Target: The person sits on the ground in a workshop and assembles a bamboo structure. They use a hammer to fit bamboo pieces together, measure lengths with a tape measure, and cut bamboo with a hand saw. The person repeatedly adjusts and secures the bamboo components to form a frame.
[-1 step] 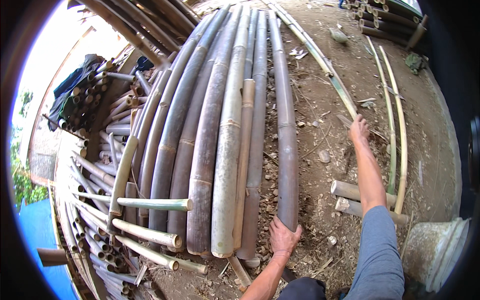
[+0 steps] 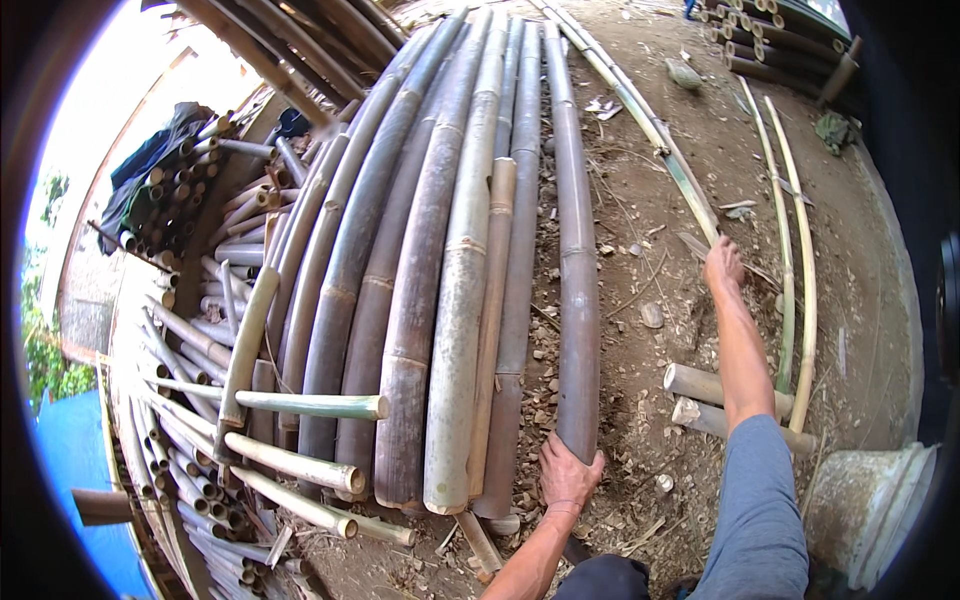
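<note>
My left hand (image 2: 570,475) is wrapped over the near end of a thick, grey-brown bamboo pole (image 2: 577,290) that runs away along the ground. Out to the right, with the arm stretched forward, my right hand (image 2: 724,265) is closed round the near end of a thin, pale green bamboo pole (image 2: 685,180). A flat, pointed piece (image 2: 694,244) shows just left of the right hand; I cannot tell whether it is wood or a blade. Left of the gripped thick pole lies a row of long bamboo poles (image 2: 463,300), side by side.
Short bamboo lengths (image 2: 314,405) lie across the row's near left end, beside a heap of cut bamboo (image 2: 190,380). Two bamboo logs (image 2: 715,415) and two thin poles (image 2: 805,260) lie at right, near a dirty white bucket (image 2: 870,510). More bamboo (image 2: 775,45) is stacked far right.
The view has shifted very slightly. Both hands keep their places on the poles.
</note>
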`<state>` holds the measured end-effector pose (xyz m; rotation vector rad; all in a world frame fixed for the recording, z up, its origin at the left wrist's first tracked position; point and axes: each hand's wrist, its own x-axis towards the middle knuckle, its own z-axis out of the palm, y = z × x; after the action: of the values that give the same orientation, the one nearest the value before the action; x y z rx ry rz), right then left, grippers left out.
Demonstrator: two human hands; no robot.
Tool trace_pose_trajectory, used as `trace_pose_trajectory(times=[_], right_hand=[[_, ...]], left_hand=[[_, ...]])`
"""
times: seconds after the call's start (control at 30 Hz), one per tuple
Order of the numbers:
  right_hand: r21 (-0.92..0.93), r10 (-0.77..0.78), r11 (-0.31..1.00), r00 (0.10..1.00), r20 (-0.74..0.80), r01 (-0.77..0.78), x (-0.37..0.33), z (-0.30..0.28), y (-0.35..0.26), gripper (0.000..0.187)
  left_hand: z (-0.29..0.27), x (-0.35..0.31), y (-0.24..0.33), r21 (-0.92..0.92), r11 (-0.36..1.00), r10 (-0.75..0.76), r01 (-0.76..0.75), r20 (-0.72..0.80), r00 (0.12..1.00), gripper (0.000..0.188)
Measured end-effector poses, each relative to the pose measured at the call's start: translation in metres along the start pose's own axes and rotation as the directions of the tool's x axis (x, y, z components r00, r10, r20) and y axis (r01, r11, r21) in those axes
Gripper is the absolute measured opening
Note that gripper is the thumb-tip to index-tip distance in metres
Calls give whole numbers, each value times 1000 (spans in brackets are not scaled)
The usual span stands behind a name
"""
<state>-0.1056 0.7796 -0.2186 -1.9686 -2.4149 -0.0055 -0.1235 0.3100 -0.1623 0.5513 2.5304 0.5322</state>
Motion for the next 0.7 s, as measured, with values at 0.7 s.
trace_pose_trajectory(times=[0.7], right_hand=[[819, -733, -180, 629, 258, -545, -456, -429, -285, 8]], left_hand=[[-452, -114, -182, -908, 372, 288, -192, -84, 954, 54]])
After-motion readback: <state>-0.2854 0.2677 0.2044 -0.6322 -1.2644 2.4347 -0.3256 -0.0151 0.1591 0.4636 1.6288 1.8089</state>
